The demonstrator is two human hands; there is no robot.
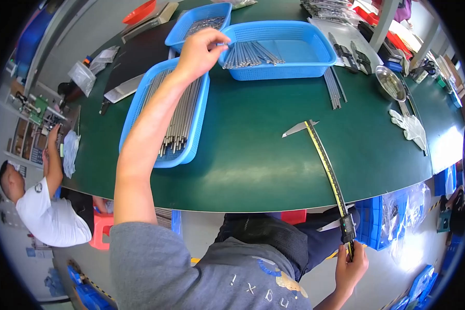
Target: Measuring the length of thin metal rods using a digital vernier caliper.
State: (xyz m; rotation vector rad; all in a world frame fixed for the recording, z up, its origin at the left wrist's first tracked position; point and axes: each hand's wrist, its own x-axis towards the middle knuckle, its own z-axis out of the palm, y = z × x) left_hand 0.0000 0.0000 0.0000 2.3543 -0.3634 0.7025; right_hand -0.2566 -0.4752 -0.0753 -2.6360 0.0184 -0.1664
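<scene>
My left hand (200, 50) is raised over the far end of a long blue basket (201, 124) of metal rods (183, 113). Its thumb and fingers are pinched at the left rim of a wider blue basket (281, 71), beside the ends of several thin metal rods (250, 54) lying there. Whatever is between the fingertips is too small to make out. My right hand (350, 271), low on the right, is closed around the near end of a long digital caliper (326, 164). The caliper's slider is near my hand, and its fixed jaw rests far out over the green table.
A third blue basket (212, 11) of small metal parts stands at the back. Loose rods (332, 89), knife-like tools (354, 56), a metal bowl (390, 82) and a white glove (411, 126) lie to the right. A co-worker (51, 206) sits at far left.
</scene>
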